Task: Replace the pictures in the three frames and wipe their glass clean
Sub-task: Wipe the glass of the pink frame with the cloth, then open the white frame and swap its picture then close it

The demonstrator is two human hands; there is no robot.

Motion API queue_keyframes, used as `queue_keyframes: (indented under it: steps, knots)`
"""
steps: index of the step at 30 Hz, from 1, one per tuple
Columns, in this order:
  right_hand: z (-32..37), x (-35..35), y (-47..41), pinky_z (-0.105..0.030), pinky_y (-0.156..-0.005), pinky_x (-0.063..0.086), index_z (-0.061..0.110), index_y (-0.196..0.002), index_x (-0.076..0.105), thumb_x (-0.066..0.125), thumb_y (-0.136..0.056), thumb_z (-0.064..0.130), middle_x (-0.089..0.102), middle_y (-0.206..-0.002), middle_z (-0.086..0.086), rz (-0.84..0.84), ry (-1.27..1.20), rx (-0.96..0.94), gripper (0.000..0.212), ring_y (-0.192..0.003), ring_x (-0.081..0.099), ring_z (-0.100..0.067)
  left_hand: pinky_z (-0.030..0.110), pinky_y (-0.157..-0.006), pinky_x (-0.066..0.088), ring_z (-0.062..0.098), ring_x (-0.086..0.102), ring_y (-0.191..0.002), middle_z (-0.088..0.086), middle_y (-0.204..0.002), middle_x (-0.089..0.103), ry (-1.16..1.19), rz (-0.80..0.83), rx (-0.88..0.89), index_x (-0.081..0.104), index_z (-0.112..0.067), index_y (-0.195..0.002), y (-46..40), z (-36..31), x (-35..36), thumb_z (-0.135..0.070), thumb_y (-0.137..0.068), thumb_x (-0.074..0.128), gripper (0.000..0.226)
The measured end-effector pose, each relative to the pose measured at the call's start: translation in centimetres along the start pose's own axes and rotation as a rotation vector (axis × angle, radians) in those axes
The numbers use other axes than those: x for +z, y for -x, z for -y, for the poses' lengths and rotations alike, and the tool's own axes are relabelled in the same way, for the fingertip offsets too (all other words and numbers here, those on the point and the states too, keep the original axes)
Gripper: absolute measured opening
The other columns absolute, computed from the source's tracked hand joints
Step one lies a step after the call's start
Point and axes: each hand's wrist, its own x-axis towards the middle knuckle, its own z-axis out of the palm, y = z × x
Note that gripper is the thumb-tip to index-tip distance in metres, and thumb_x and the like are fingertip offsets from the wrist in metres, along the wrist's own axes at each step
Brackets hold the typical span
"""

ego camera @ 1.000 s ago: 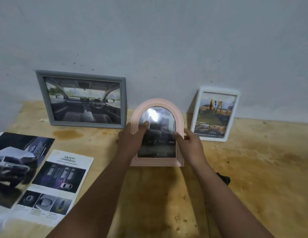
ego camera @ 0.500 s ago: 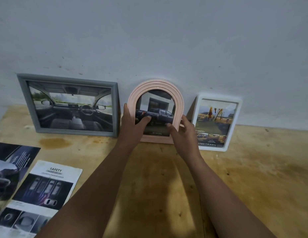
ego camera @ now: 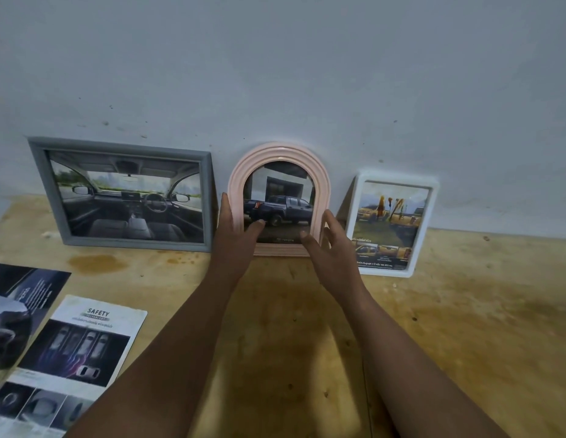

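Three frames lean against the wall at the back of the wooden table (ego camera: 471,317). The grey frame (ego camera: 126,200) on the left shows a car interior. In the middle the pink arched frame (ego camera: 279,153) stands upright with a blue pickup picture. A white frame (ego camera: 392,226) on the right shows yellow trucks. My left hand (ego camera: 237,230) holds the pink frame's left side, thumb on the glass and fingers along the outer edge. At the frame's lower right side my right hand (ego camera: 333,248) has its fingers spread and relaxed, barely touching it.
A leaflet headed SAFETY (ego camera: 77,352) and a dark car brochure (ego camera: 21,311) lie flat at the table's front left. The grey-white wall (ego camera: 291,74) rises directly behind the frames. Stained bare wood stretches to the right.
Both hands carried the pink frame away from me and stood it against the wall between the other two frames. My right hand's fingers have since loosened and spread.
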Motion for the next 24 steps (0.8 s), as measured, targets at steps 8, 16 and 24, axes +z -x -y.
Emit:
queue_keyframes:
  steps: [8, 16, 24]
  knots:
    - [-1.3, -6.0, 2.7, -0.016, -0.083, 0.056, 0.026, -0.143, 0.055, 0.06, -0.101, 0.025, 0.067, -0.119, 0.011, -0.241, -0.025, 0.017, 0.042, -0.105, 0.063, 0.003, 0.011, -0.108, 0.026, 0.0, 0.027, -0.139, -0.007, -0.157, 0.037, -0.18, -0.07, 0.22, 0.033, -0.03, -0.157, 9.5, 0.6, 6.0, -0.015, -0.092, 0.068, 0.075]
    - [-4.7, -16.4, -1.0, -0.037, -0.106, 0.047, 0.024, -0.14, 0.056, 0.059, -0.102, 0.023, 0.061, -0.129, -0.002, -0.575, 0.005, 0.252, 0.038, -0.123, 0.057, -0.017, 0.042, -0.126, 0.026, 0.02, 0.016, -0.158, -0.007, -0.172, 0.01, -0.097, 0.343, -0.026, 0.007, -0.028, -0.165, 7.9, -2.3, 14.2, -0.037, -0.102, 0.06, 0.083]
    - [-5.7, -17.9, -3.2, -0.029, -0.092, 0.052, 0.022, -0.15, 0.046, 0.054, -0.105, 0.034, 0.059, -0.14, -0.003, -0.233, -0.048, 0.375, 0.048, -0.119, 0.062, -0.016, 0.018, -0.102, 0.032, 0.014, 0.042, -0.141, -0.011, -0.155, 0.04, 0.036, 0.257, -0.037, 0.024, -0.026, -0.162, 6.8, -3.4, 18.1, -0.022, -0.108, 0.051, 0.061]
